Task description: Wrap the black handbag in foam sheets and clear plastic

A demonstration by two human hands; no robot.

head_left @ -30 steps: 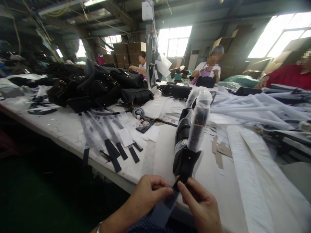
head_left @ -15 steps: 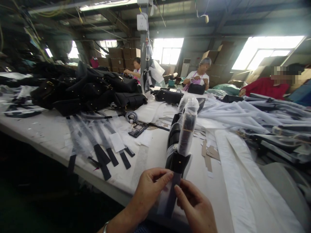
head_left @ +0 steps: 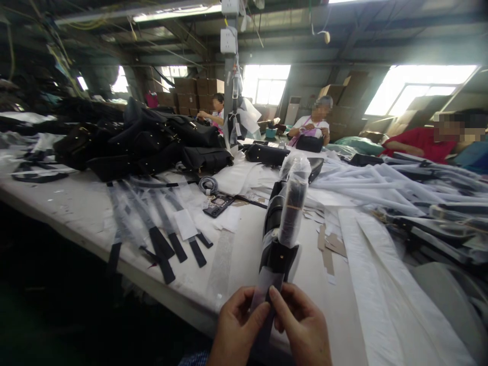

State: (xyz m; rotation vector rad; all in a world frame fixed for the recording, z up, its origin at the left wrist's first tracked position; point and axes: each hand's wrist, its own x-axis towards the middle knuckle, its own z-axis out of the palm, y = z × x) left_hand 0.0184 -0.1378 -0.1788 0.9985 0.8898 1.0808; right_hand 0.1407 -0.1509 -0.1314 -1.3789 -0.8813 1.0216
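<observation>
A black bag [head_left: 271, 256] stands on the table in front of me, with a clear-wrapped roll [head_left: 293, 203] resting on its top. From its near end a dark strap [head_left: 263, 330] runs toward me, partly covered by a translucent plastic film [head_left: 270, 282]. My left hand [head_left: 238, 320] pinches the film and strap from the left. On the right, my right hand [head_left: 299, 317] grips the same strap, thumb on top. The two thumbs are close together, and the strap's near end is lost in shadow.
Black straps in clear sleeves [head_left: 163, 244] lie to the left, before a heap of black bags [head_left: 145, 137]. A dark phone-like item [head_left: 218, 205] sits mid-table. White wrapped lengths [head_left: 381, 183] pile up at right. Co-workers [head_left: 310, 127] sit across the table.
My left hand has slid down along the strap, closer to my right hand. The plastic film now shows over the strap near the bag's end. The view has tilted slightly upward.
</observation>
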